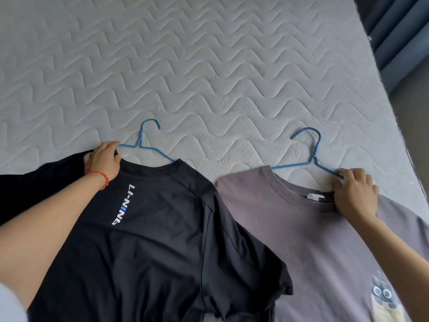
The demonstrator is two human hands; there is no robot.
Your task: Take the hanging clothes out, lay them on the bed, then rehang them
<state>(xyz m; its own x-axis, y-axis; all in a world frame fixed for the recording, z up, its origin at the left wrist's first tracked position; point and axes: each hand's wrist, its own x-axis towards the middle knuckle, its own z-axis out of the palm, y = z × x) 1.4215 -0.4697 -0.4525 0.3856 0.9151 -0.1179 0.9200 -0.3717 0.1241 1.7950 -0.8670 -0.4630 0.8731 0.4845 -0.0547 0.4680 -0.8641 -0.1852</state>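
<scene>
The black T-shirt (162,240) is spread across the lower left of the frame, with the mauve T-shirt (313,252) just beside it at lower right, both flat on the quilted mattress (209,66). Each is threaded on a thin blue hanger, the left hanger (148,147) and the right hanger (311,159) protruding from the collars. The left hand (104,161) is curled over one hanger shoulder; the right hand (355,191) appears to pinch the other's wire. The cloth is judged soft and light, the wire stiff; lifting is best done by the hooks.
</scene>
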